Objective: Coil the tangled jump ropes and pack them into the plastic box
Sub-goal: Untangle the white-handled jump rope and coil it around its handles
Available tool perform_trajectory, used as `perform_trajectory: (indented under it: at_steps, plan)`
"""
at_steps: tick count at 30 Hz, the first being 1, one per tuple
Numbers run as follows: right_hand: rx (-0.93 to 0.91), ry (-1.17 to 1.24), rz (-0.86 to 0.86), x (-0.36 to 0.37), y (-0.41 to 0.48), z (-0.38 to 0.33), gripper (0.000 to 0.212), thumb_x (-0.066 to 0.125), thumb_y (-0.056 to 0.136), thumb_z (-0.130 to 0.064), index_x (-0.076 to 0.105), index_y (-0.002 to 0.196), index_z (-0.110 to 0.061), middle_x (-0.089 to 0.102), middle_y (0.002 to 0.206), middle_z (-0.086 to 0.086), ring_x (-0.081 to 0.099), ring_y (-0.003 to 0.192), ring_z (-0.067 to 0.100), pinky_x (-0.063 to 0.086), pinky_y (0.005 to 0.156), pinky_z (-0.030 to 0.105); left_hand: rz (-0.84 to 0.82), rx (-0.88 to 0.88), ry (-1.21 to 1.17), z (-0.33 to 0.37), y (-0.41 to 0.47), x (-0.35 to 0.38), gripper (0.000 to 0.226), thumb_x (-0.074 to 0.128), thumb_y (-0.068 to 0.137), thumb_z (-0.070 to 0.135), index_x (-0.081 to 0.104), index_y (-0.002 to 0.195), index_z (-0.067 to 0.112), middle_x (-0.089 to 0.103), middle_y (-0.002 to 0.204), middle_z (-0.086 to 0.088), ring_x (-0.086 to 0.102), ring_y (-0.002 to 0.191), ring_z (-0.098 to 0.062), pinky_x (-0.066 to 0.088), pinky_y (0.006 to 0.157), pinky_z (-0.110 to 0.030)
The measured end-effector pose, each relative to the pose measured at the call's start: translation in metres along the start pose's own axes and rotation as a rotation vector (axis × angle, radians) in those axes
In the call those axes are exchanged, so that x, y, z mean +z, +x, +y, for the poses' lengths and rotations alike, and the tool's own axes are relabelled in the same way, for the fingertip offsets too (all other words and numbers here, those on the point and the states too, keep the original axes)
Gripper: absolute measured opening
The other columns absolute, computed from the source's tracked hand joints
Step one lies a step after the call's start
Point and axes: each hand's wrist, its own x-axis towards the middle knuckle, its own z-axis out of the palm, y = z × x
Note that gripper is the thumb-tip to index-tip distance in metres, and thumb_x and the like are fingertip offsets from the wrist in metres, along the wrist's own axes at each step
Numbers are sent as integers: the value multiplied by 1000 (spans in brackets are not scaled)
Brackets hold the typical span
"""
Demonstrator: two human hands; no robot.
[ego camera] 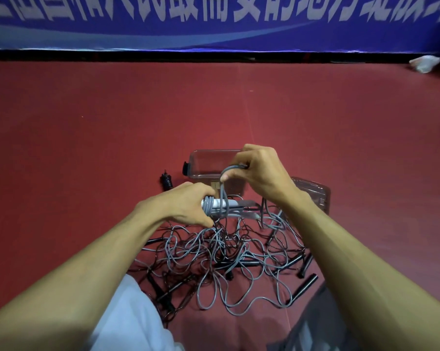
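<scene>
Grey jump-rope cord (pixel 222 190) hangs pinched by fingertips of the right hand (pixel 260 171). Below them, the left hand (pixel 181 206) grips apparently cord-wrapped white handles (pixel 217 202).

Two bare forearms (pixel 92 262) lead to the left hand (pixel 181 203) and right hand (pixel 259 173). Well below the fingers (pixel 240 158), pale blue-white cloth (pixel 132 320) covers what is probably the left knee. To its right is dark grey fabric (pixel 315 325) with faint lighter streaks.
</scene>
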Motion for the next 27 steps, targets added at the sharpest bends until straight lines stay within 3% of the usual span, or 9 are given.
perform_trajectory:
  at_steps: [2,4,8,12,16,20,21,24,27]
  plan:
    - [38,56,8,-3,1,-3,33,79,61,-50,76,72,-18,59,68,1,49,61,15,44,55,39,23,8,-25,5,-2,0,59,81,69,50,63,114,17,54,74,-4,51,61,-18,32,51,-26]
    - [93,148,-37,-5,2,-7,29,81,60,-46,76,70,-20,65,70,2,53,63,12,43,59,34,38,41,-61,7,-2,2,57,80,60,66,66,91,21,48,65,1,43,54,-16,30,51,-28]
    - [198,348,-162,-7,3,-6,26,82,56,-45,70,66,-25,69,69,11,52,61,6,41,59,28,60,135,-117,11,-4,6,43,78,61,63,64,74,25,48,60,7,42,54,-11,35,54,-29]
    - [362,662,-157,-17,1,2,15,80,73,-10,66,80,-8,62,66,-3,51,53,3,41,52,16,151,172,-283,12,-9,1,24,80,69,34,69,84,20,55,63,4,43,53,-10,36,54,-27]
    - [484,882,-186,-21,-1,9,15,72,75,-19,66,87,-13,62,74,-3,53,59,9,45,54,18,174,229,-538,15,-14,-9,24,78,78,17,60,93,20,57,67,3,46,49,-6,37,49,-21]
    - [593,994,-162,-6,3,16,15,53,93,0,64,99,-7,65,95,15,61,82,24,54,79,37,149,192,-971,13,-15,-20,47,64,88,10,45,127,29,64,62,-6,38,38,-14,27,41,-19]
    - [596,1008,-165,-3,5,17,17,52,93,0,65,101,-5,66,90,18,59,78,26,53,75,40,161,183,-1062,11,-14,-22,56,59,90,9,40,135,37,62,62,-8,35,38,-14,25,42,-18]
    - [571,910,-204,1,6,11,19,51,100,-18,66,102,-8,61,66,5,49,55,15,41,54,29,238,181,-1152,11,-14,-25,68,49,94,7,33,140,54,60,63,-9,34,39,-13,27,40,-16]
    - [493,531,-345,2,2,8,40,46,101,-41,59,76,-12,54,58,4,47,46,15,43,51,30,351,123,-1069,7,-10,-25,48,50,95,7,52,132,37,60,66,-8,37,39,-12,30,40,-17]
